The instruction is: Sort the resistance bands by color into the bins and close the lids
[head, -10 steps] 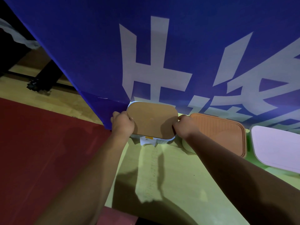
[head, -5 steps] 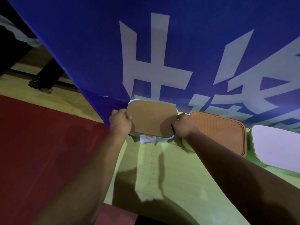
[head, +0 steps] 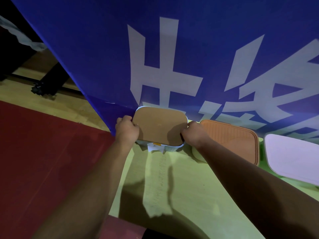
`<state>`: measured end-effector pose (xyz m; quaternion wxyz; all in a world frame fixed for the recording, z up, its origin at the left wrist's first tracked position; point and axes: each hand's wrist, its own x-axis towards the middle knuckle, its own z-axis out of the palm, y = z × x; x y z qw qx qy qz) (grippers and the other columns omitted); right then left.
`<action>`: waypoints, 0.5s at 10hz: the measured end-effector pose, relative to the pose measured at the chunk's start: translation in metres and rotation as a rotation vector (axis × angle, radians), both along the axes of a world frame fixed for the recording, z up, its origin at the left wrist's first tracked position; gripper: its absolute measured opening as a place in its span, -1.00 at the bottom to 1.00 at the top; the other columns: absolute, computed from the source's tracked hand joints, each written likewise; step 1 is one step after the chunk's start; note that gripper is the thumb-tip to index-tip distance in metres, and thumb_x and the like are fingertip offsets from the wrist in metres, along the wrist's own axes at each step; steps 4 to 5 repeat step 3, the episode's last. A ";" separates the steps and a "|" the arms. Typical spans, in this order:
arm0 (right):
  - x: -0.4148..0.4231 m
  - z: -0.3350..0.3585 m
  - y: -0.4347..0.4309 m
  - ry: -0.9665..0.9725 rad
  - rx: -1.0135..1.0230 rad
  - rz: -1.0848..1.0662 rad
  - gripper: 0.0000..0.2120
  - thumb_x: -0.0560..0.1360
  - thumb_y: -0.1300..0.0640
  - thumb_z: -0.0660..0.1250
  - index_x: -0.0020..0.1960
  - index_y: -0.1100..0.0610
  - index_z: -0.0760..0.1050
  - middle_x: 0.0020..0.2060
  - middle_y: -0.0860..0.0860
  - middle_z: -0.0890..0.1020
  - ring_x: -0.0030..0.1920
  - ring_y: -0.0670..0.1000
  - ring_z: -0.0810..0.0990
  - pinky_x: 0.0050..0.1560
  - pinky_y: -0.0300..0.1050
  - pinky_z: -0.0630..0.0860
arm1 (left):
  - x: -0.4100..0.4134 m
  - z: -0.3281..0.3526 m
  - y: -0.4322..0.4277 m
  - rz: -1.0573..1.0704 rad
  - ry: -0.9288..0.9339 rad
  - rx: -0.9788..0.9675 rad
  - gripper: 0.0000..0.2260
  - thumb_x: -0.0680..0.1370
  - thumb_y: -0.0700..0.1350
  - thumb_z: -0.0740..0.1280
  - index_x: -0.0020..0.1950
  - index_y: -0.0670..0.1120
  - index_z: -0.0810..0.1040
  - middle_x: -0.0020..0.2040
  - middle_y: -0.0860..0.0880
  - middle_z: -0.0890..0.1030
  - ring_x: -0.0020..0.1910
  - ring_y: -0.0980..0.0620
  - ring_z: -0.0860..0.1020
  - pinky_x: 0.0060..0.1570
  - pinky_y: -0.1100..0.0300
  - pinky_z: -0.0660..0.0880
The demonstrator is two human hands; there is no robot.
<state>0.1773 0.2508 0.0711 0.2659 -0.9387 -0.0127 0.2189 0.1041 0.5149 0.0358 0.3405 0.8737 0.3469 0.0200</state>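
Partial white Chinese characters on blue banner

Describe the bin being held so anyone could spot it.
Three lidded bins line the blue banner's foot. It's the leftmost, a white bin between the left hand and right hand. Its tan lid is smooth; neighbours have an orange lid and pink lid.

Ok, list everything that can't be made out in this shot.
Head view, contents of the white bin: hidden under the brown lid.
Head view, pink lid: cut off by the picture's right edge.
Head view, label on the bin's front: print too small to read.
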 end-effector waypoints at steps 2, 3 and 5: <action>-0.003 0.010 0.001 -0.002 0.004 0.000 -0.75 0.64 0.14 0.26 0.17 0.27 0.61 0.04 0.19 0.70 0.04 0.20 0.67 0.00 0.03 0.61 | -0.009 0.010 -0.003 0.025 0.011 -0.013 -0.63 0.59 -0.17 0.37 0.40 -0.17 0.52 0.33 -0.25 0.48 0.27 -0.29 0.51 0.28 -0.09 0.51; -0.006 0.021 -0.003 -0.016 0.044 -0.023 -0.75 0.66 0.13 0.29 0.23 0.27 0.58 0.08 0.19 0.67 0.04 0.18 0.65 -0.08 -0.03 0.54 | -0.011 0.015 -0.004 0.040 0.010 -0.023 -0.60 0.60 -0.15 0.37 0.44 -0.16 0.51 0.33 -0.23 0.49 0.28 -0.27 0.51 0.28 -0.06 0.52; -0.006 0.021 -0.003 -0.016 0.044 -0.023 -0.75 0.66 0.13 0.29 0.23 0.27 0.58 0.08 0.19 0.67 0.04 0.18 0.65 -0.08 -0.03 0.54 | -0.011 0.015 -0.004 0.040 0.010 -0.023 -0.60 0.60 -0.15 0.37 0.44 -0.16 0.51 0.33 -0.23 0.49 0.28 -0.27 0.51 0.28 -0.06 0.52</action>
